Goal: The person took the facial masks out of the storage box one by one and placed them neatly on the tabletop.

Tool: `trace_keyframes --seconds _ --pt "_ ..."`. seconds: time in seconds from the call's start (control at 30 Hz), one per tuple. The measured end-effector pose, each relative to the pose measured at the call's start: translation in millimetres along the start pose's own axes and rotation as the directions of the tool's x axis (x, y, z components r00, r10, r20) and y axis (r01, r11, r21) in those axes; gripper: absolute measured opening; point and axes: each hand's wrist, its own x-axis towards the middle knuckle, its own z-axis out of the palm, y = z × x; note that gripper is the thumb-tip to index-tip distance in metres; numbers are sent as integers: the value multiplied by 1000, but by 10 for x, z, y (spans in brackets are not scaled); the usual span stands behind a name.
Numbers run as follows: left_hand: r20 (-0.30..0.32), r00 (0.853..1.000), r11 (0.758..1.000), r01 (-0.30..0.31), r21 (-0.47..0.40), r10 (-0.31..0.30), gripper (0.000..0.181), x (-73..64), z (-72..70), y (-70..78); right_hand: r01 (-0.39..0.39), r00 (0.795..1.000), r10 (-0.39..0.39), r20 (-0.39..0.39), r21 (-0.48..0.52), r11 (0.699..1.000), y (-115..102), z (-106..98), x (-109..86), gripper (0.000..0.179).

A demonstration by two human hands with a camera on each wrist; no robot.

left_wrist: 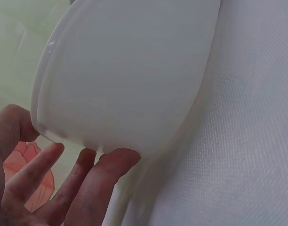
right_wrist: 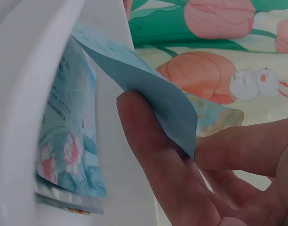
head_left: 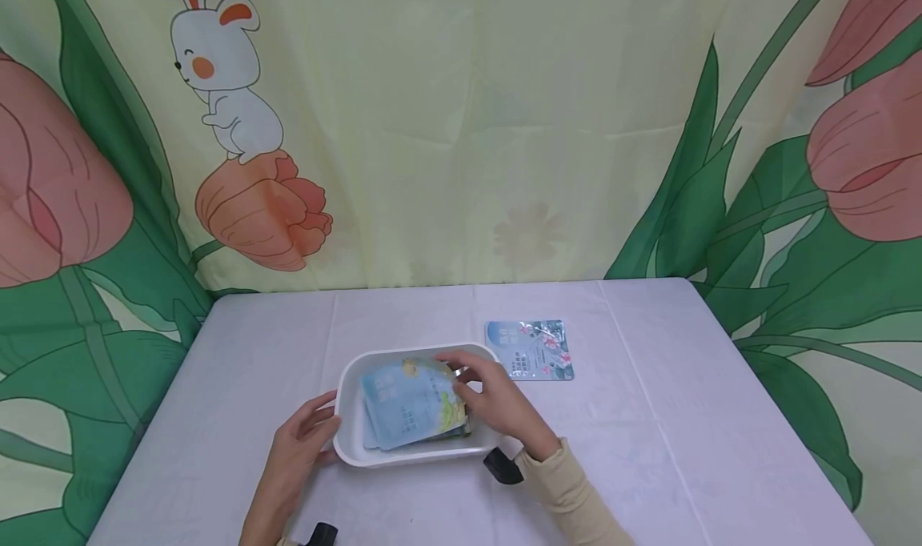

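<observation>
A white tray (head_left: 353, 455) rests on the table and holds several flat printed sachets. Along its left end my left hand (head_left: 302, 434) grips the rim and outer wall; the left wrist view shows fingertips against the wall (left_wrist: 130, 80). My right hand (head_left: 490, 394) reaches over the tray's right side and pinches the right edge of the top light-blue sachet (head_left: 410, 406) between thumb and fingers. Seen in the right wrist view, this sachet (right_wrist: 134, 77) is bent and raised at that edge. Below it lies another sachet with pink lotus flowers (right_wrist: 71, 150).
Behind the tray's right corner, a blue sachet with pink flowers (head_left: 529, 350) lies flat on the white-covered table (head_left: 612, 450). A curtain (head_left: 461, 130) printed with tulips and a rabbit hangs at the table's far edge.
</observation>
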Motion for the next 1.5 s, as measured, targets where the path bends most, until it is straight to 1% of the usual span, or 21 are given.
trace_keyframes --seconds 0.13,0.27,0.33,0.47,0.77,0.93,1.13,1.5 --pt "-1 1000 1000 0 -6 0 51 -5 -3 0 -25 1000 25 3 32 999 -21 -40 -23 45" --pt "-3 1000 1000 -4 -3 4 49 -12 -6 5 -73 997 72 13 87 994 -45 -83 -33 46" --pt "-4 1000 1000 -5 -4 5 49 -15 -7 7 -85 996 84 14 94 992 -53 -107 -35 46" --pt "-4 1000 1000 -4 -4 4 49 -15 -8 6 -86 996 86 5 79 993 -60 -155 -40 45" --pt "-3 1000 1000 -3 -5 3 48 -13 2 2 -61 998 63 -24 61 996 -53 -253 -60 44" --pt "-5 1000 1000 -8 -5 8 49 -13 9 -1 -72 996 74 -47 47 996 -61 -309 -87 44" --pt "-4 1000 1000 9 -6 -9 50 6 19 -9 -99 993 102 -64 45 994 -64 -379 -114 43" --pt "-5 1000 1000 8 -6 -8 50 0 10 -3 -91 991 93 -94 28 995 -72 -490 -147 43"
